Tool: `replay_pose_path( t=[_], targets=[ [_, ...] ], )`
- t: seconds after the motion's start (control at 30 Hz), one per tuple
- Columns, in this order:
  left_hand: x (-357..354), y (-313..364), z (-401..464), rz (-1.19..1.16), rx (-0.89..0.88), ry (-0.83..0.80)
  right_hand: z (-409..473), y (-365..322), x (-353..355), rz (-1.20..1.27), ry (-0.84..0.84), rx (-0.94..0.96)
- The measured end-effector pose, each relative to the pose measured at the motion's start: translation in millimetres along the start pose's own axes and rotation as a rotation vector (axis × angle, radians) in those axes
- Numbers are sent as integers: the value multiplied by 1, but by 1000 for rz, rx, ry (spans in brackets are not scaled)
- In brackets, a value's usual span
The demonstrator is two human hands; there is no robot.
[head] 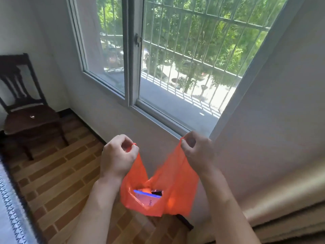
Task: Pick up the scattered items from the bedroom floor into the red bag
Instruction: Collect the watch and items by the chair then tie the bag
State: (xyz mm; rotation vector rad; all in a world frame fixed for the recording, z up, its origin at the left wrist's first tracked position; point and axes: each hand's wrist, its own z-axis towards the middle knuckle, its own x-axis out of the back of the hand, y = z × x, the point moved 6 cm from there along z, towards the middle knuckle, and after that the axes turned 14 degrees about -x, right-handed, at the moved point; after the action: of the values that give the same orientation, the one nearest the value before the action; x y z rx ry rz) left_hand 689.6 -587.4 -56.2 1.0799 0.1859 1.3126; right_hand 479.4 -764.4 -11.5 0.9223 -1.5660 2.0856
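Red plastic bag (pixel 173 182) hangs at frame 6 o'clock, mouth pulled apart | left hand (pixel 118 158) pinches left handle, fingers curled | right hand (pixel 197 152) pinches right handle | inside: white packet with blue edge (pixel 146 197), dark item beside it | wooden chair (pixel 26 110) at 9 o'clock | barred window (pixel 175 55) at 12 o'clock.

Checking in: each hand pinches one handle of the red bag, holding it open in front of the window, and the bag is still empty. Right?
Not quite. In the head view the left hand and right hand each pinch a handle of the red bag, but it is not empty: a white item with a blue edge and something dark lie inside.
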Motion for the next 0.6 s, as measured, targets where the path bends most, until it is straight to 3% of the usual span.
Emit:
replay_pose_path(
  t=[0.6],
  targets=[
    [88, -114, 91, 424, 227, 287, 140, -131, -202, 192, -422, 224]
  ],
)
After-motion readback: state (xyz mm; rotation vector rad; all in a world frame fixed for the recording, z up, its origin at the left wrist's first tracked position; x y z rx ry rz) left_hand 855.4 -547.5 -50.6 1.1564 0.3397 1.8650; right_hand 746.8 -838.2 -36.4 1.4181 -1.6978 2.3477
